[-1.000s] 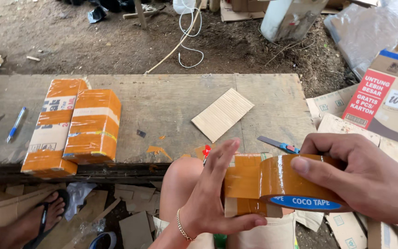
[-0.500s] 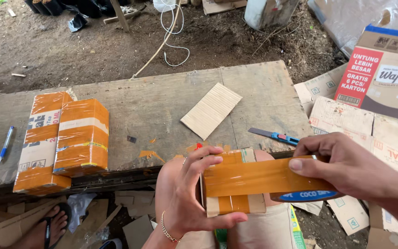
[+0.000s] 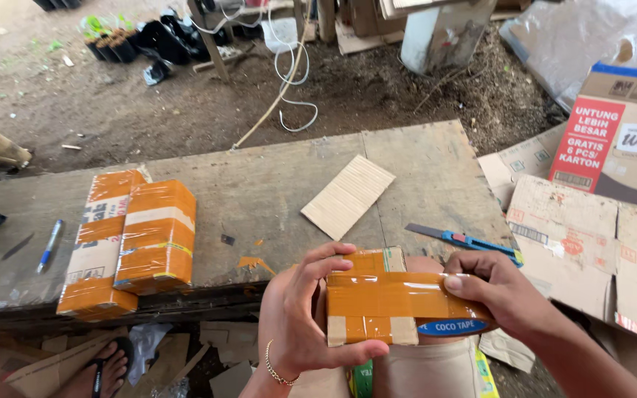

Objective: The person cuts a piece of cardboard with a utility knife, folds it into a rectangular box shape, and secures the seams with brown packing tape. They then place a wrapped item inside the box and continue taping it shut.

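My left hand (image 3: pixel 300 313) grips the left end of a small cardboard parcel (image 3: pixel 377 306) wrapped in brown tape, held over my lap. My right hand (image 3: pixel 499 291) holds a roll of brown packing tape (image 3: pixel 455 326) against the parcel's right end, thumb pressing a strip of tape across its front face. Both hands are just in front of the near edge of the wooden board table (image 3: pixel 259 191).
Two taped orange-brown parcels (image 3: pixel 130 239) lie at the table's left. A corrugated cardboard piece (image 3: pixel 348 195) and a blue utility knife (image 3: pixel 466 239) lie on the table, a blue pen (image 3: pixel 49 245) at far left. Flattened cartons and a printed box (image 3: pixel 621 147) sit at right.
The parcel has turned in my hands and the tape strip now runs straight across its front. The view has tilted up, showing more ground beyond the table.
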Tool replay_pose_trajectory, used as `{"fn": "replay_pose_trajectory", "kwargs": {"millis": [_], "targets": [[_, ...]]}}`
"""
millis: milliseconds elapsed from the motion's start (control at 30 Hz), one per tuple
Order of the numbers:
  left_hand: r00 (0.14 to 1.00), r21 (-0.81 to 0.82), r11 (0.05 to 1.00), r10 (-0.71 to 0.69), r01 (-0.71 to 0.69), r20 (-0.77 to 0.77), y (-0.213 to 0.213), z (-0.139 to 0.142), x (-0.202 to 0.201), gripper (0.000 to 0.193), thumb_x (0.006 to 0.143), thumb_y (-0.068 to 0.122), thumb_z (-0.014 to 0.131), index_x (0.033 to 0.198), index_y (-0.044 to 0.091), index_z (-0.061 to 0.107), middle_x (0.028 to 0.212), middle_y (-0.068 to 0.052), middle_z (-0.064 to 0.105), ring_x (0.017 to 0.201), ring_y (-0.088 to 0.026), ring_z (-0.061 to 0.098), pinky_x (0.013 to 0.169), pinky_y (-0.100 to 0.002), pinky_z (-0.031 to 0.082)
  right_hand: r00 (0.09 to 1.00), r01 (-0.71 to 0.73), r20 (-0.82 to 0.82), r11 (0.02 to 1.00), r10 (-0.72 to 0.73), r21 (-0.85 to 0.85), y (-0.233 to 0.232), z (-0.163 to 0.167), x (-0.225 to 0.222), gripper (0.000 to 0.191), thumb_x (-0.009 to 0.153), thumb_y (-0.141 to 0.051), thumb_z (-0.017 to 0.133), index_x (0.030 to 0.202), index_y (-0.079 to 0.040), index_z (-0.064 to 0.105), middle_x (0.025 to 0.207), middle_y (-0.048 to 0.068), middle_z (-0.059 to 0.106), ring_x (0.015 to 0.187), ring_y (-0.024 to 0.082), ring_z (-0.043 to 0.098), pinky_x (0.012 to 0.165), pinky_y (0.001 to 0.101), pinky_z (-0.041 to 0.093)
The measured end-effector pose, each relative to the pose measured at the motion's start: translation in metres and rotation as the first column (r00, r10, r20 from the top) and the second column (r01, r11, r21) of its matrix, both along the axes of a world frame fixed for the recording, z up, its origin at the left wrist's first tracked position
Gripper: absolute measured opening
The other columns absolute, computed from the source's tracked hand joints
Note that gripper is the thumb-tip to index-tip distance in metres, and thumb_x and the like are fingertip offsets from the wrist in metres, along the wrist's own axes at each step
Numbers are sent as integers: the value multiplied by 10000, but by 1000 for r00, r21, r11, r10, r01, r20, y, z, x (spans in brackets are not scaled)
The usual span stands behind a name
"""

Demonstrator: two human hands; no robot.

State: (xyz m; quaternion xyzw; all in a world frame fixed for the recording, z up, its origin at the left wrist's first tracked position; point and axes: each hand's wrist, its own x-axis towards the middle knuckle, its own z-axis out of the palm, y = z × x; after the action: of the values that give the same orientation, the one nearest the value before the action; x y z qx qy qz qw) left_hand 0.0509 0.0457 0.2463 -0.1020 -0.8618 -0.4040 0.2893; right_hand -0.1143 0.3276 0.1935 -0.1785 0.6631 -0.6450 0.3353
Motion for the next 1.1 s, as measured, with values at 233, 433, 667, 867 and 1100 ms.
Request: {"fn": "replay_pose_trajectory", "kwargs": {"millis": [233, 433, 667, 867, 1100], "targets": [[950, 425, 855, -310, 298, -41, 29, 37, 13, 909, 685, 442, 975, 1378, 54, 531, 1485, -172, 563, 1350, -245, 623, 1135, -380, 549, 992, 123, 0, 992, -123, 11, 37, 43, 38, 289, 889, -239, 692, 782, 22, 629, 558, -10, 463, 441, 63, 369, 394, 247, 252], [892, 421, 809, -452, 410, 1, 5, 120, -16, 995, 685, 493, 968, 1422, 5, 513, 1415, -144, 614, 1319, -224, 631, 1213, -366, 512, 944, 292, -96, 934, -316, -208, 60, 132, 60, 471, 922, -297, 654, 1202, 79, 619, 843, 176, 746, 640, 206, 721, 558, 328, 609], [464, 450, 344, -866, 824, -188, -33, 179, -98, 925, 754, 450, 970, 1422, -3, 519, 1428, -198, 575, 1285, -269, 592, 1174, -406, 493, 962, 120, -126, 790, -242, -601, 9, 204, 119, 605, 965, -302, 798, 1297, 138, 549, 1021, 209, 697, 851, 221, 724, 783, 354, 619], [312, 374, 209, -920, 903, -239, -45, 183, -118, 814, 721, 426, 933, 1329, 31, 562, 1326, -203, 570, 1214, -297, 609, 1088, -426, 527, 946, 57, -205, 753, -249, -655, -34, 219, 149, 494, 941, -270, 767, 1250, 53, 557, 1079, 142, 715, 900, 159, 732, 785, 333, 642], [189, 429, 42, -933, 902, -306, -87, 170, -158, 769, 741, 365, 931, 1337, 46, 564, 1385, -216, 553, 1257, -322, 613, 1123, -448, 540, 943, 155, -166, 822, -288, -547, -90, 195, 138, 387, 946, -220, 722, 1195, 34, 571, 1017, 99, 705, 805, 102, 689, 655, 293, 615]]}}
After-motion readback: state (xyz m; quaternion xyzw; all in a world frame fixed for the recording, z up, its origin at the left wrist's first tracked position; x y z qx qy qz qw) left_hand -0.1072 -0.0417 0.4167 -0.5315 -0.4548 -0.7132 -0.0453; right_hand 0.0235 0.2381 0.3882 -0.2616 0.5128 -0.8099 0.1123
